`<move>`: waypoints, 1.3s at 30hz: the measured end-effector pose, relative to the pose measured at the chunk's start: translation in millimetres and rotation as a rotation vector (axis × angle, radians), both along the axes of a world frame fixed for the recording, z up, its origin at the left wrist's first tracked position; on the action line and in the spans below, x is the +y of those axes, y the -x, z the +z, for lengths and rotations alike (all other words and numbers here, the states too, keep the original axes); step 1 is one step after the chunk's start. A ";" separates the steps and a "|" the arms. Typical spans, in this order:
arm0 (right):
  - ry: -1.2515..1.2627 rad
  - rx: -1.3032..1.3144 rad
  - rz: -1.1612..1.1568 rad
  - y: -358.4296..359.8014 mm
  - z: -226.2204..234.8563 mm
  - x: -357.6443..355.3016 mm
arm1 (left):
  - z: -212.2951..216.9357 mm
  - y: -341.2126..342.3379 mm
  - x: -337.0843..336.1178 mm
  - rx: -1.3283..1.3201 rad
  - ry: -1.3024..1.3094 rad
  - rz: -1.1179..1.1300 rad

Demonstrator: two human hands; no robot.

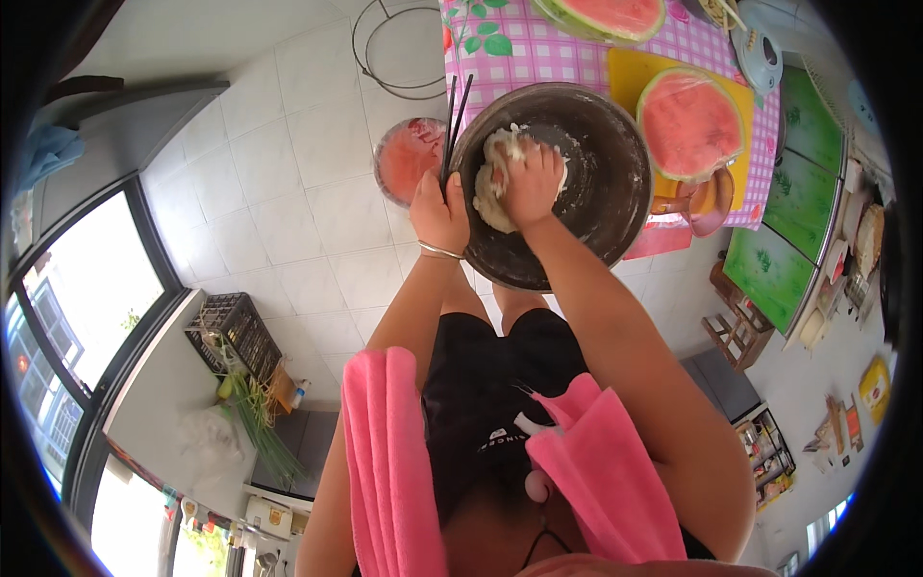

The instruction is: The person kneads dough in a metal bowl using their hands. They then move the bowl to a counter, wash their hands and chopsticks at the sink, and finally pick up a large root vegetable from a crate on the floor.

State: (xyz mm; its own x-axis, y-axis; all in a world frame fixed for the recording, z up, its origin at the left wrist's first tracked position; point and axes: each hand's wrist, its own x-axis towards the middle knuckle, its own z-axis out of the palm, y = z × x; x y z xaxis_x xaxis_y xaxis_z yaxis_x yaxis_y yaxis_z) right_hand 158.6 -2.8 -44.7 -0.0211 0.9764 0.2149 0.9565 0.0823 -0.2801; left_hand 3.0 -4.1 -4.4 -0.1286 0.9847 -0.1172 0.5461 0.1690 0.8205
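Right hand [534,183] closed on dough [495,188], pressing it inside dark metal bowl [615,168]. Left hand [439,213] grips bowl rim and black chopsticks [452,120] together. Bowl sits at edge of pink-checked surface [538,53]. Halved watermelon [690,123] just right of bowl.

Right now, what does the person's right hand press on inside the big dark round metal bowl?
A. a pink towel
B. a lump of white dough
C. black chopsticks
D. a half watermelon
B: the right hand presses a lump of white dough inside the dark round metal bowl.
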 end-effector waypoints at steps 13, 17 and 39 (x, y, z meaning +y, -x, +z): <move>0.103 0.105 0.013 -23.4 7.1 43.0 | -0.3 -3.3 0.8 0.105 -0.039 -0.004; 0.398 0.280 -0.002 -15.6 82.7 14.1 | 3.1 -2.2 1.1 0.109 -0.058 0.021; 0.084 0.086 0.179 -18.7 -7.3 53.5 | 8.7 -4.9 4.1 0.056 -0.013 0.000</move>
State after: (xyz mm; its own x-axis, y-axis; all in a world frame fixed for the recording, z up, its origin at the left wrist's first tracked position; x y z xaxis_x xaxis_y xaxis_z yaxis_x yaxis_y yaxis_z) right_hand 177.3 50.7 -52.0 -0.1814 0.9732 0.1410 0.9010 0.2220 -0.3727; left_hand 7.9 0.0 4.3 -0.1346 0.9861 -0.0969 0.5909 0.1584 0.7910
